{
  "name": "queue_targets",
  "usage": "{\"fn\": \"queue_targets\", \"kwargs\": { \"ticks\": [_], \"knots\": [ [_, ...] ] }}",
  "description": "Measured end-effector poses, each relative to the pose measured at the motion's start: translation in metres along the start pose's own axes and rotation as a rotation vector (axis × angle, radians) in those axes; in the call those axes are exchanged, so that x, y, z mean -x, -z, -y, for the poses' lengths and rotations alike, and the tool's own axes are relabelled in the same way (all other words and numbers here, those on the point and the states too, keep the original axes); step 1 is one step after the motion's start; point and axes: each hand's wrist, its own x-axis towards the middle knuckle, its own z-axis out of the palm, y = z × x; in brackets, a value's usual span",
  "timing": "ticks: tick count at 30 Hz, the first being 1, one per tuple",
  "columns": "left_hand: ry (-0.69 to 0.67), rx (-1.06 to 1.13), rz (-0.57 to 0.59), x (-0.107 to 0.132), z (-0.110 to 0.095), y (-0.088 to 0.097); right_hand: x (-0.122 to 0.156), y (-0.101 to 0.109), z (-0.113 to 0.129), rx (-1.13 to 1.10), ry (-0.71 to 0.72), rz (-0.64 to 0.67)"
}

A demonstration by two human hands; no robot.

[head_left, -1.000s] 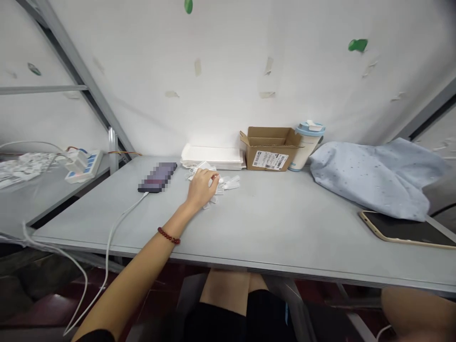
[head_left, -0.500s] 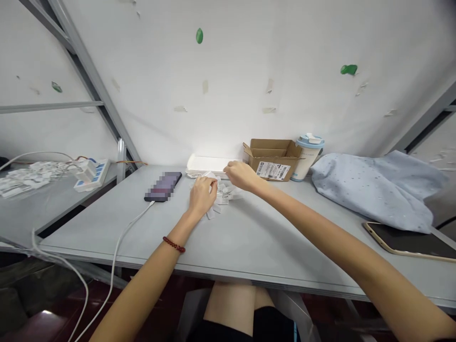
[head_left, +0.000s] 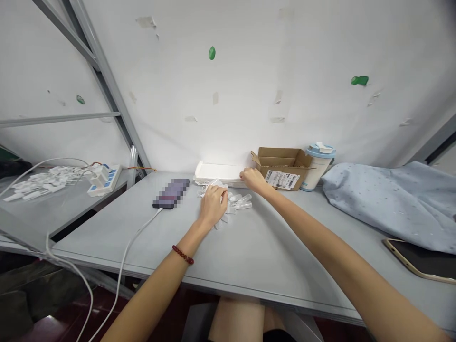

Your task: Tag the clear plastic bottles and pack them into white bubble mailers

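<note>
My left hand [head_left: 213, 205] rests over a loose pile of small clear and white plastic pieces [head_left: 243, 201], its fingers curled and thumb pressed against them. Whatever is in that pinch is hidden. Behind the pile lies a long, shallow white tray [head_left: 221, 171] against the wall. At the tray's right end is my right hand [head_left: 253, 180], its fingers closed together. Its fingertips are too small and covered to show what they hold, if anything.
An open cardboard box [head_left: 283, 168] stands right of the tray, beside a tumbler with a blue lid [head_left: 318, 166]. Further right are a pale blue cloth [head_left: 392, 204] and a phone [head_left: 423, 259]. A charging phone [head_left: 171, 194] with a white cable [head_left: 124, 256] lies left. A power strip [head_left: 107, 181] sits beyond.
The view has shifted, so everything appears lower and further right. My right hand has moved slightly right relative to the tray. My left hand stays over the pile.
</note>
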Motion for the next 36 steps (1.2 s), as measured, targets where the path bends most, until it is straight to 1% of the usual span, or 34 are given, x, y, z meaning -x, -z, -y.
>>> {"fn": "queue_targets", "kwargs": {
  "ticks": [5, 7, 8, 9, 10, 11, 12, 13, 14, 15, 16, 18, 19, 20, 22, 24, 26, 29, 32, 34, 36],
  "knots": [
    [0.025, 0.097, -0.029, -0.005, -0.002, 0.000, 0.000, 0.006, -0.001, 0.004, -0.012, -0.009],
    [0.097, 0.174, -0.030, -0.012, -0.004, 0.003, 0.004, 0.012, 0.001, 0.015, -0.005, -0.033],
    [0.179, 0.241, -0.020, -0.016, -0.005, 0.006, 0.008, 0.016, 0.002, 0.023, -0.002, -0.050],
    [0.296, 0.332, -0.005, -0.022, -0.007, 0.008, 0.013, 0.020, 0.003, 0.032, -0.001, -0.070],
    [0.443, 0.452, 0.019, -0.028, -0.007, 0.011, 0.020, 0.023, 0.004, 0.045, 0.010, -0.096],
    [0.606, 0.599, 0.042, -0.035, -0.007, 0.013, 0.028, 0.027, 0.005, 0.075, 0.046, -0.157],
    [0.740, 0.745, 0.056, -0.043, -0.006, 0.015, 0.037, 0.030, 0.006, 0.097, 0.069, -0.223],
    [0.813, 0.882, 0.057, -0.050, -0.004, 0.017, 0.047, 0.032, 0.006, 0.104, 0.088, -0.282],
    [0.817, 1.002, 0.003, -0.058, -0.002, 0.018, 0.058, 0.033, 0.006, 0.100, 0.094, -0.337],
    [0.811, 1.094, -0.080, -0.065, 0.001, 0.018, 0.069, 0.033, 0.005, 0.088, 0.102, -0.389],
    [0.810, 1.148, -0.177, -0.070, 0.004, 0.018, 0.080, 0.031, 0.003, 0.074, 0.111, -0.438],
    [0.789, 1.209, -0.308, -0.077, 0.010, 0.016, 0.100, 0.024, -0.002, 0.048, 0.109, -0.516],
    [0.773, 1.220, -0.336, -0.078, 0.012, 0.015, 0.109, 0.018, -0.006, 0.033, 0.111, -0.538],
    [0.748, 1.218, -0.328, -0.077, 0.013, 0.014, 0.117, 0.011, -0.010, 0.014, 0.113, -0.552],
    [0.702, 1.167, -0.253, -0.070, 0.011, 0.013, 0.130, -0.003, -0.017, -0.026, 0.106, -0.592],
    [0.681, 1.081, -0.128, -0.060, 0.004, 0.012, 0.140, -0.014, -0.022, -0.049, 0.063, -0.616],
    [0.658, 1.025, 0.022, -0.049, -0.007, 0.011, 0.146, -0.019, -0.023, -0.041, 0.025, -0.575],
    [0.622, 1.015, 0.233, -0.036, -0.023, 0.006, 0.150, -0.015, -0.021, -0.069, -0.061, -0.477],
    [0.541, 0.962, 0.417, -0.028, -0.033, 0.000, 0.153, -0.006, -0.014, -0.089, -0.082, -0.358],
    [0.454, 0.894, 0.501, -0.024, -0.037, -0.004, 0.154, -0.003, -0.010, -0.104, -0.063, -0.305],
    [0.375, 0.822, 0.567, -0.020, -0.040, -0.006, 0.155, -0.001, -0.005, -0.130, -0.044, -0.287]
  ]
}}
